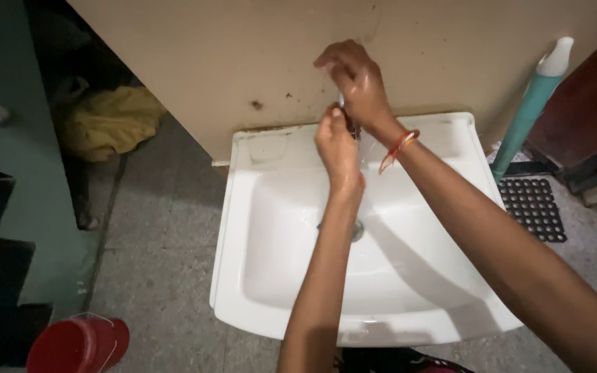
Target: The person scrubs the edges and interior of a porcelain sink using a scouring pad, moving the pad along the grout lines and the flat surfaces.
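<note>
White sink (pixel 450 304) under both hands (pixel 340 148)

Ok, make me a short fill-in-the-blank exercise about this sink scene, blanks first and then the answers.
1. Both hands are raised over a white ceramic ____ fixed to the beige wall.
2. The right hand has a red-orange thread band tied at its ____.
3. The left hand is ____ the right hand in the head view.
4. The round bucket on the grey floor is ____.

Answers: sink; wrist; below; red
</note>
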